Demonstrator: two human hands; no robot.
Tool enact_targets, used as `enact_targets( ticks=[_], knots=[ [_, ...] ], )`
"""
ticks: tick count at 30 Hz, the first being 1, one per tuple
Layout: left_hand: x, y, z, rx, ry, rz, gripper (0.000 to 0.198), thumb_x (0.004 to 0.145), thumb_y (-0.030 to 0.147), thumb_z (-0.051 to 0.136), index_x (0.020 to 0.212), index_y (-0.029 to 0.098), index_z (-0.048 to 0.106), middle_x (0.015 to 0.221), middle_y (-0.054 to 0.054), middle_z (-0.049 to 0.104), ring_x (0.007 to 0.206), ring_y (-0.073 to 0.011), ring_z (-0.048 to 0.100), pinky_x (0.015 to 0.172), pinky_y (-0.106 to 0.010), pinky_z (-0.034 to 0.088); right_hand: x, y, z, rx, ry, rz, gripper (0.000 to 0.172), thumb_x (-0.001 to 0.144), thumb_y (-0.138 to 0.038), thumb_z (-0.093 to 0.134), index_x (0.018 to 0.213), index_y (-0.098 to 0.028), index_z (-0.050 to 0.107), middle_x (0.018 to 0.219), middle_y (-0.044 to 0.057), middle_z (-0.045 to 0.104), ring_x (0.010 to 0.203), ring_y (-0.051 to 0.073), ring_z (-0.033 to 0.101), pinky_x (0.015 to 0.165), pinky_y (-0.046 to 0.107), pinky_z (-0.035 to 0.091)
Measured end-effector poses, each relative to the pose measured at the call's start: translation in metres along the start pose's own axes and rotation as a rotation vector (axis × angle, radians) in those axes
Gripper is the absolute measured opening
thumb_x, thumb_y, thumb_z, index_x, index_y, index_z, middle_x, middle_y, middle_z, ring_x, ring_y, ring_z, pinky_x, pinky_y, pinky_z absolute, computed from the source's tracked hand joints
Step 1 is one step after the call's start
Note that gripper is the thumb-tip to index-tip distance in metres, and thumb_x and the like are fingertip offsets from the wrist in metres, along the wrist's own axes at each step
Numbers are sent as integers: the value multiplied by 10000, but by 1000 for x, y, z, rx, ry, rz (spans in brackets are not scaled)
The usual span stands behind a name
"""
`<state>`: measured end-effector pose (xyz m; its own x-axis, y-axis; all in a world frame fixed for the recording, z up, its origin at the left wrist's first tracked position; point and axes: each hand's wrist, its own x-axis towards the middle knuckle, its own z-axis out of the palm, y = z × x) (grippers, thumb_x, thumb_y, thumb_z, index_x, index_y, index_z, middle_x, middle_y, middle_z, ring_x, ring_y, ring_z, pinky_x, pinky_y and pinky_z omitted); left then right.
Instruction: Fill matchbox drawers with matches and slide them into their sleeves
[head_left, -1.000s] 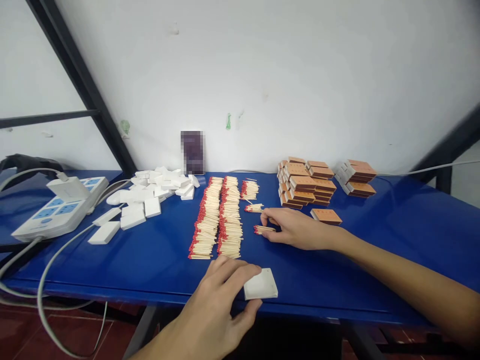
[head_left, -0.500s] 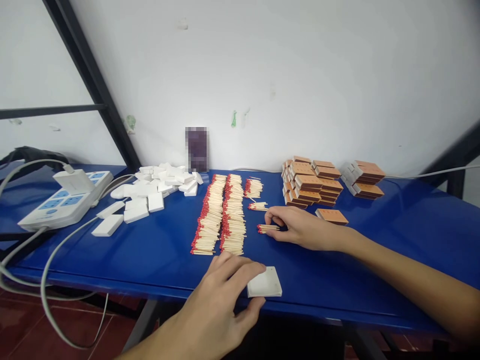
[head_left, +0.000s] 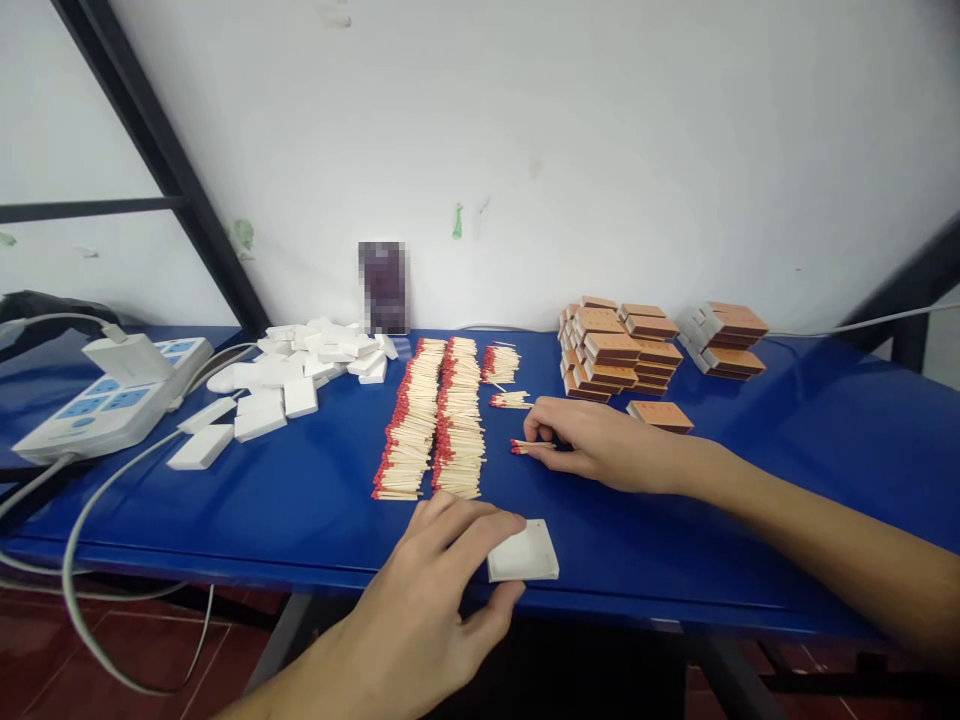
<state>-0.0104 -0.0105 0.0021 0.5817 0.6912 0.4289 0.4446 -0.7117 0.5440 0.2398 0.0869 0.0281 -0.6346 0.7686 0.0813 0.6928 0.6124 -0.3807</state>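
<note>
My left hand [head_left: 442, 570] is at the front of the blue table, its index finger on the back rim of a white matchbox tray [head_left: 534, 552] and its thumb at the tray's front edge. The tray lies flat, its inside facing up. Behind it, my right hand [head_left: 585, 443] pinches a few red-headed matches [head_left: 525, 446] by their plain ends, low over the tabletop. Two long rows of matches [head_left: 459, 420] lie left of my right hand, heads to the left. A small bunch of matches [head_left: 510, 400] and another short pile [head_left: 502, 363] lie just beyond the fingers.
White trays [head_left: 300, 365] are heaped at the back left beside a power strip [head_left: 112, 400] with cables. Matchboxes [head_left: 615, 350] stand stacked at the back right, with a smaller stack [head_left: 727, 340] and one single box [head_left: 661, 415] near. A pixelated dark object [head_left: 385, 285] leans on the wall.
The whole view has shifted slightly, moving everything a little up and left in the picture. Fewer matches show past my right fingertips, which are closed more tightly. The left hand keeps its place at the tray.
</note>
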Motion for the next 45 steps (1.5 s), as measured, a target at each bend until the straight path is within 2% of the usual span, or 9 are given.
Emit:
enact_targets(
  ticks=[4,9,16,21,27,33,39,45],
  knots=[
    [1,1,0,-4,-6,-8,396,887,69,614,1226,257,534,1148,-21,638,1053,-196,569,939,-340,479,1,-3,-2,-19,12,-22,322,980,-471,454,891,-194,590,871,52,609,780,187,547,704,303,404],
    [2,-1,0,-5,7,0,406,886,67,615,1237,255,533,1155,-30,641,1065,-204,572,941,-347,481,3,-5,-6,-35,9,-69,405,985,-483,446,1024,-179,710,901,85,665,825,211,594,762,333,435],
    [1,0,0,-1,7,6,385,894,78,608,1225,258,530,1162,-27,643,1063,-203,572,952,-354,478,1,-7,-5,-130,15,-125,373,1000,-409,440,971,-203,750,974,97,724,906,244,643,859,412,415],
    [1,0,1,-2,21,17,396,884,79,620,1229,253,531,1158,-28,648,1057,-199,580,951,-350,483,0,-7,-4,-66,16,-109,344,989,-398,457,974,-200,737,937,94,721,864,228,658,786,352,474],
    [2,0,1,2,20,9,385,891,83,618,1222,257,528,1168,-24,648,1058,-198,580,945,-346,483,-3,-7,-4,-75,-27,-83,279,969,-314,469,963,-181,714,969,105,694,884,226,645,776,342,490],
    [1,2,1,14,46,-3,378,883,85,618,1214,255,548,1128,-29,658,1040,-203,596,917,-341,501,0,-7,-6,-113,-52,-56,120,849,-193,571,892,-198,683,912,68,692,832,208,631,738,310,465],
    [2,-1,6,23,100,-66,396,871,95,631,1216,271,550,1098,-23,643,1005,-213,593,870,-347,502,8,-13,-13,-149,-117,0,100,734,-119,612,779,-200,648,810,28,683,720,175,598,659,278,427],
    [3,0,5,11,135,-89,405,880,93,626,1230,277,542,1080,-18,641,988,-209,602,857,-341,501,12,-9,-16,-99,-155,-25,23,786,-185,636,798,-198,650,825,34,686,734,178,605,644,272,426]
  ],
)
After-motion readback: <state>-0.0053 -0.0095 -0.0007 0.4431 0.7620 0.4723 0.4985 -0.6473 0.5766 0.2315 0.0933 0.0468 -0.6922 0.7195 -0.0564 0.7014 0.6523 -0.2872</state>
